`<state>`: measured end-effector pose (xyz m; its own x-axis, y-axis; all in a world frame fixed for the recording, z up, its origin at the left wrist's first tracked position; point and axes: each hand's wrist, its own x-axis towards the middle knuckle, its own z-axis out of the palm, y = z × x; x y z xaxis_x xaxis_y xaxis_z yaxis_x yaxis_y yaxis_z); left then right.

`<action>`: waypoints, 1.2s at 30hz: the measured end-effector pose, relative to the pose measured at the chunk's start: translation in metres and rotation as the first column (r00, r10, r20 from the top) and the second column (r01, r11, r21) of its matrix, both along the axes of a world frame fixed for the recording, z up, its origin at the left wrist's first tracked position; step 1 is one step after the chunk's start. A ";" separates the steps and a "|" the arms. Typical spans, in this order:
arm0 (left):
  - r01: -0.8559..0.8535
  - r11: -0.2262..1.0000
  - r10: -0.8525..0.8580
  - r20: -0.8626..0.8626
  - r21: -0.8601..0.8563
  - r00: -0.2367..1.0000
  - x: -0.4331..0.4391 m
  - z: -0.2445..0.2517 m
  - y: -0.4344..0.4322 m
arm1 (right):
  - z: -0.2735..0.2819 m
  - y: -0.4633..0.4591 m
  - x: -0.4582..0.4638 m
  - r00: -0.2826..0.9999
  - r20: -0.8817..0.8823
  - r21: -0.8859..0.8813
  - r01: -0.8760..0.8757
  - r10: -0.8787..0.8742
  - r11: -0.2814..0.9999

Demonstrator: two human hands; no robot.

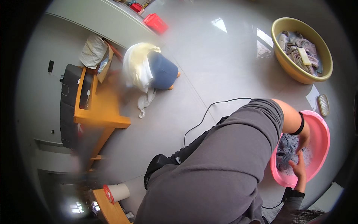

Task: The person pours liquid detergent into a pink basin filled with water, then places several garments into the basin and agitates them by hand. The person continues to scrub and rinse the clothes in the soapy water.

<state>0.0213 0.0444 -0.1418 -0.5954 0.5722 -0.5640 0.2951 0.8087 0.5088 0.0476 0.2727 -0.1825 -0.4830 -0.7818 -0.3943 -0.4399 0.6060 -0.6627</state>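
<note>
Over a pink basin [321,140] on the floor, both my hands meet close together. My left hand [304,139], with a black band at its wrist, hangs fingers down over wet dark grey-blue cloth [288,145]. Its fingertips are partly hidden, so I cannot tell whether they hold anything. My right hand [298,167], with a black strap at the wrist, has thumb and forefinger spread, with nothing visible between them. One of its fingertips comes up to the left hand's fingers. Whitish suds [307,158] lie around the cloth.
A yellow-brown tub [291,74] holds soaked clothes [304,46] and a pale bar [304,56], likely soap. An oval ridged dish [324,105] lies beside the basin. A black cable [208,109] crosses the floor. Behind are a blue stool [165,71] with white cloth and wooden furniture [103,119].
</note>
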 end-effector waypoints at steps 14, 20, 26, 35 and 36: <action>-0.969 -0.171 0.404 -0.884 0.180 -0.236 0.324 0.080 -0.464 | 0.015 -0.038 0.009 0.976 -0.193 0.102 -0.084 0.103 0.991; -0.360 -0.921 0.135 -0.751 0.145 -0.647 0.566 0.106 -0.475 | 0.003 -0.043 -0.001 0.980 -0.193 0.022 -0.042 0.046 0.999; -0.561 -0.804 0.250 -0.745 0.196 -0.619 0.639 0.073 -0.477 | 0.000 -0.046 0.003 0.956 -0.274 0.065 -0.089 0.104 0.994; -0.710 -0.571 0.201 -0.769 0.412 -0.607 0.559 0.082 -0.413 | -0.008 -0.046 0.006 0.944 -0.306 0.082 -0.103 0.123 0.991; -0.760 -0.541 0.291 -0.768 0.360 -0.571 0.559 0.085 -0.402 | -0.010 -0.045 0.006 0.943 -0.307 0.084 -0.108 0.129 0.991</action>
